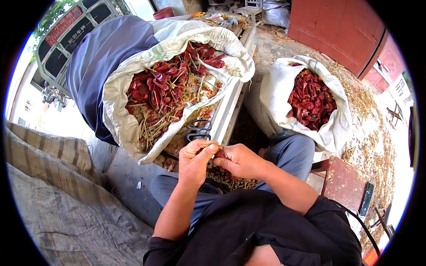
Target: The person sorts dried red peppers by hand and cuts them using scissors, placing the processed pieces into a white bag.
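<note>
My left hand point(197, 159) and my right hand point(240, 161) meet above my lap, fingers closed around a dried red chili pepper point(221, 154). The left fingers pinch its stem end, while the right hand wraps the red pod, mostly hidden. Just beyond them, scissors with dark handles point(199, 130) lie at the edge of a low table. A large open woven sack point(114, 99) lies on its side there, holding dried red chilies point(159, 81) and loose pale stems point(154, 128). To the right stands another white woven sack point(271, 96), full of dried chilies point(311, 99).
A red wooden panel point(336, 30) stands at the back right. A worn reddish stool or bench point(346, 179) is near my right side. Striped sheeting point(66, 199) covers the lower left. Behind the large sack is a parked vehicle point(66, 43). Stem litter point(369, 116) covers the ground at right.
</note>
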The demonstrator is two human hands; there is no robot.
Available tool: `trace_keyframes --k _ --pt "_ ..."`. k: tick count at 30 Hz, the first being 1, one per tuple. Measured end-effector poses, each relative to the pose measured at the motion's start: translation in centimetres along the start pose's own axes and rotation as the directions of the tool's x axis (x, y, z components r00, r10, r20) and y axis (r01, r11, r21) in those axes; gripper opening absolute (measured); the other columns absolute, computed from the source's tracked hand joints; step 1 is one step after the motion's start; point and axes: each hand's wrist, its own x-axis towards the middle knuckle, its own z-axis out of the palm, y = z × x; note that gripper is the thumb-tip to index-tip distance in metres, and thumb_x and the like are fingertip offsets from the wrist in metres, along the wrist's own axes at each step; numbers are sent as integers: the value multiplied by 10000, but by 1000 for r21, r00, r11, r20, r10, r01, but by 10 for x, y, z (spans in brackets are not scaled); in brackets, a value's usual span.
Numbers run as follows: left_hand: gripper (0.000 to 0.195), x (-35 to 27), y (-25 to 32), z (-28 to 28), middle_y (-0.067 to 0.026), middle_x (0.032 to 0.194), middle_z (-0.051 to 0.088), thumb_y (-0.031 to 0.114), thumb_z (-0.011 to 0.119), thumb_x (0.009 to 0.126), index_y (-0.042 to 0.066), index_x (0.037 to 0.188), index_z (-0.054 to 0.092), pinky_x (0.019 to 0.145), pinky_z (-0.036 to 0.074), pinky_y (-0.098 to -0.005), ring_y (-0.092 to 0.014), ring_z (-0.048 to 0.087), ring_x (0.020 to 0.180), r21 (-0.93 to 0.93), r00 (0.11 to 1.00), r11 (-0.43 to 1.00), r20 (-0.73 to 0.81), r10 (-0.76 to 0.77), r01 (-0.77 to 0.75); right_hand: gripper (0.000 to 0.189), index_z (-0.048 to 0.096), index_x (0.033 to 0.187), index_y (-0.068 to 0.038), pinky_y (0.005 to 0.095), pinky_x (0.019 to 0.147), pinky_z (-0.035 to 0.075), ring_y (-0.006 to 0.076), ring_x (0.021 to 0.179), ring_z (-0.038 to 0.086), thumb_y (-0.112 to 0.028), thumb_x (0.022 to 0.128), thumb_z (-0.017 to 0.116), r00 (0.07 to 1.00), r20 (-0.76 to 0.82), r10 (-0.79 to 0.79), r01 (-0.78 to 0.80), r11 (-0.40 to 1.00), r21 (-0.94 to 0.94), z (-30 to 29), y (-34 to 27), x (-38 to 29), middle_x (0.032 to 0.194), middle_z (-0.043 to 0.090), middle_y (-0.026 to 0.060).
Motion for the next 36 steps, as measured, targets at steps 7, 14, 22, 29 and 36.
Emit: trace_keyframes --k 7,14,22,29,36 --pt "163 -4 12 -5 -173 1169 700 9 678 939 -36 1087 730 813 546 -289 -165 659 955 180 964 968 235 127 -172 487 632 1022 -18 221 486 431 76 531 537 -496 1036 541 948 266 175 -312 685 659 -6 -7 -5 726 593 15" --pt "129 -3 14 -2 -218 1128 718 81 631 988 -24 1041 684 946 553 -406 -287 690 1072 146 959 975 253 128 -169 430 665 951 -33 226 496 407 73 552 520 -442 1039 565 943 261 208 -334 596 730 1 -8 -5 696 585 11" --pt "139 -17 -7 13 -213 1107 721 80 589 1015 -27 1018 677 998 521 -426 -301 683 1087 -296 1000 955 18 25 -19 324 635 823 -60 379 552 498 272 598 627 -329 1002 601 1000 -16 -2 2 999 35 5 -3 0 676 639 120" --pt "147 -20 -9 12 -186 1083 729 75 605 1003 -42 1033 689 887 546 -344 -196 687 946 -244 993 963 0 -121 118 278 585 734 -88 464 572 503 341 648 654 -271 937 636 978 13 -208 187 849 -495 -1 3 -4 665 635 136" --pt "157 -15 -18 15 -210 1052 723 107 618 999 -40 989 674 826 558 -357 -240 690 900 -117 992 988 -59 -109 102 233 572 734 -99 436 548 495 323 599 637 -241 903 647 957 80 -279 274 778 -566 -15 6 -1 616 601 112"
